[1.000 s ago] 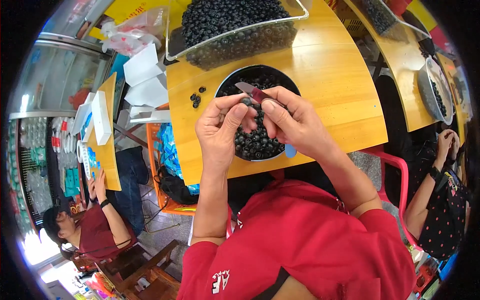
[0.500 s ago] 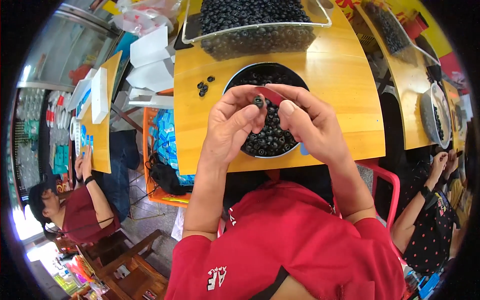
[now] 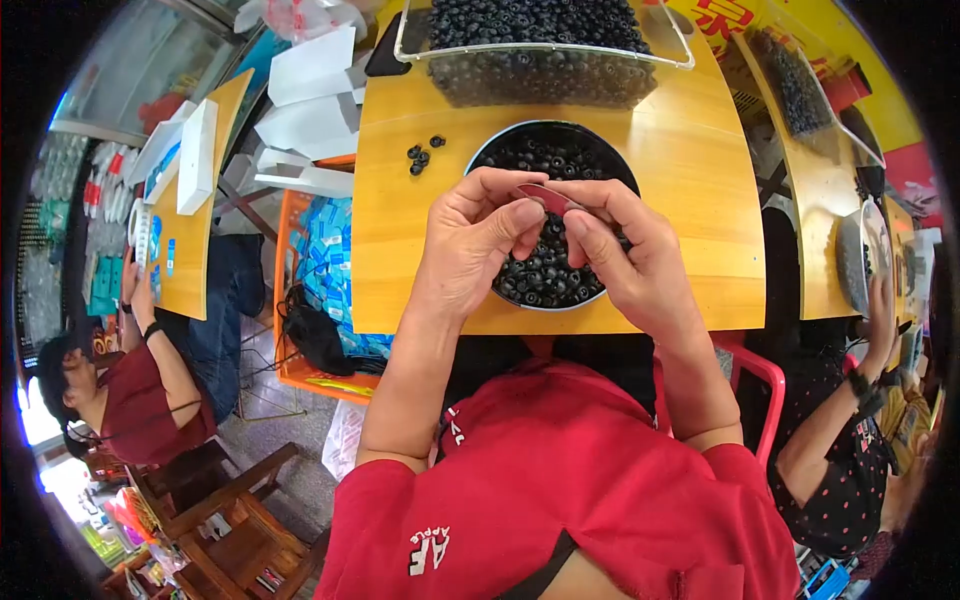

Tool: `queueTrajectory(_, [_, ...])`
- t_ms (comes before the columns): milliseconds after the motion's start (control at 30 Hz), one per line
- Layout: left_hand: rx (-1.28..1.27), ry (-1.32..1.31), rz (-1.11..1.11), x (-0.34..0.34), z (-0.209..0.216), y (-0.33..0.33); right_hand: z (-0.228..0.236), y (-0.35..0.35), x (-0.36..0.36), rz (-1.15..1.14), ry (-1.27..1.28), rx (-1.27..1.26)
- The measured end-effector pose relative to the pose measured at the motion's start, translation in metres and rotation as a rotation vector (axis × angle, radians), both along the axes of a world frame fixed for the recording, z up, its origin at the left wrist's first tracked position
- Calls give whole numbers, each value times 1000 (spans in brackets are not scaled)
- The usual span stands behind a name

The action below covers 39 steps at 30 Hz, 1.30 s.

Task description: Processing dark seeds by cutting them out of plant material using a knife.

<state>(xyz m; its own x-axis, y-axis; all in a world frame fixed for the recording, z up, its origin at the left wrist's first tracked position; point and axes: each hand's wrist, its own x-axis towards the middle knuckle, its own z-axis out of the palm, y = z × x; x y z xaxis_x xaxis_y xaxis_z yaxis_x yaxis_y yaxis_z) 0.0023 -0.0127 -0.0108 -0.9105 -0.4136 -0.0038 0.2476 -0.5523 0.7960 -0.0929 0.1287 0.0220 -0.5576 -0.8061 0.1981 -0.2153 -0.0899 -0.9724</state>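
Note:
My left hand (image 3: 463, 238) and my right hand (image 3: 637, 248) meet above a round bowl (image 3: 487, 148) of small black ring-shaped parts (image 3: 548, 282). My right thumb and fingers pinch a thin, dark-red flat piece (image 3: 552, 199) with a curved edge. Its far end reaches the left fingertips. The left thumb is pressed against the fingers. A small black part with a hole showed there a moment ago, but the fingers now hide it. Several loose black parts (image 3: 418, 156) lie on the table left of the bowl.
A clear bin (image 3: 545, 85) heaped with black parts stands at the wooden table's (image 3: 700, 210) far side. At left is an orange crate (image 3: 290, 350) with blue packets (image 3: 325, 255). Other people sit at tables on the left (image 3: 150, 410) and right (image 3: 845, 470). White boxes (image 3: 310, 70) stand behind the crate.
The dark-red piece and the left fingertips have come together, and the black part has gone from sight behind them. The whole view has shifted slightly.

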Motion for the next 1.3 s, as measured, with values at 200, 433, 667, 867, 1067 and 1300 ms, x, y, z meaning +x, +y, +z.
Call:
queueTrajectory(200, [-17, 12, -9, 6, -3, -6, -1, 0, -2, 19, -122, 43])
queueTrajectory(433, [67, 82, -17, -1, -4, -4, 5, 1, 7, -80, -226, -11])
queueTrajectory(667, [-41, 63, 46, 1, -3, -5, 3, -2, 7, -16, -113, 65])
queueTrajectory(867, [-78, 105, -7, 4, -4, -10, 1, -3, 0, 60, -383, 95])
queueTrajectory(1067, [49, 87, -60, 3, -6, -10, 5, -3, 10, 14, -190, -2])
queueTrajectory(1300, [31, 87, -71, 4, -8, -9, -2, -4, 4, 41, -165, 11])
